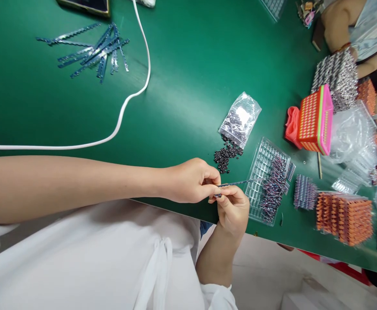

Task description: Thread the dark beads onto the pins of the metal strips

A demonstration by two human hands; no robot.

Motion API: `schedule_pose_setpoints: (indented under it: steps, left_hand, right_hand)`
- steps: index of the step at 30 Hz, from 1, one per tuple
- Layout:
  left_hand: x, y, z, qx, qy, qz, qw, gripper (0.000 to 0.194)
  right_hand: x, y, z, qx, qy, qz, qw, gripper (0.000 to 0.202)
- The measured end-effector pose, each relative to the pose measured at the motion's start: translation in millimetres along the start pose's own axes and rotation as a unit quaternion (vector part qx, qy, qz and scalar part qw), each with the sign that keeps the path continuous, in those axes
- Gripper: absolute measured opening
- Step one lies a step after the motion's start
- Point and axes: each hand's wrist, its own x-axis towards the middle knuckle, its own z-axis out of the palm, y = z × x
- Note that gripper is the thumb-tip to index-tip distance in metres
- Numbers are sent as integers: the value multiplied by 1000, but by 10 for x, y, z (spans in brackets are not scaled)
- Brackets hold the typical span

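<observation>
My left hand point(191, 181) is closed in a pinch, its fingertips meeting those of my right hand point(233, 209) near the table's front edge. Between them runs a narrow dark blue strip point(236, 183), its free end reaching right over a clear plastic tray point(256, 189). A small dark piece point(219, 195) shows at the fingertips; its shape is too small to make out. My right thumb and fingers are closed too, around the strip and that piece. Shiny black beads point(225, 157) lie heaped just beyond my hands, spilling from a clear zip bag point(241, 118). Thin purple-and-blue pieces point(274, 189) are piled on the tray.
Loose blue metallic strips point(94, 51) lie at the far left. A white cable point(123, 110) curves across the green table point(182, 86). At right stand plastic baskets point(314, 118), an orange stack point(345, 217) and a grey stack point(335, 77). Another person's arm point(337, 26) rests at upper right.
</observation>
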Motion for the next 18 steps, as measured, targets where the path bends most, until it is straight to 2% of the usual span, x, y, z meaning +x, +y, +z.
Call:
schedule_pose_setpoints:
  steps: [12, 18]
  left_hand:
    - [-17, -38, 13, -9, 26, 24, 999, 19]
    - [-7, -22, 0, 3, 32, -16, 999, 21]
  right_hand:
    - [-2, 4, -1, -1, 10, 18, 1000, 16]
    - [23, 37, 42, 1, 50, -15, 999, 15]
